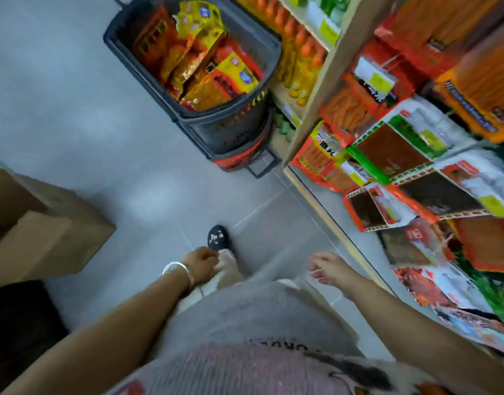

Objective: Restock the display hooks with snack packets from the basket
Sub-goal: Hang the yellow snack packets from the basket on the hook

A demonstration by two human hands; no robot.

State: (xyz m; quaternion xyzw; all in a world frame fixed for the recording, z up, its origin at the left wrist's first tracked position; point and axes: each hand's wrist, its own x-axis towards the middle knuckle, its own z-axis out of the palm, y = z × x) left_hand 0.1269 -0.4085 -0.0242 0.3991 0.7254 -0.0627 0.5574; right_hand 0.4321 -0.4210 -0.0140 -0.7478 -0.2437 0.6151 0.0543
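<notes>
Right now both my hands are down low in front of me, and neither has a packet in it. My left hand hangs with the fingers loosely curled downward, gripping nothing. 2 silver bangles sit on its wrist. It is over my pale trouser leg, though I cannot tell whether it touches the cloth. My dark shoe is just beyond its fingertips.

My right hand is released too, with the fingers slack and slightly spread and nothing between them. It is blurred, so I cannot say more about each finger. It hovers over the grey floor, touching nothing.

The black basket stands well ahead of my left hand, far out of reach, against the shelf end. It is packed with red and yellow snack packets, which stand on edge and lean on each other. Orange-capped bottles fill the shelf beyond it.

Off to the right of my right hand, near but apart from it, the hanging packets of the display overlap in rows. The hooks themselves are too blurred to make out. A cardboard box sits well to the left of my left hand.
</notes>
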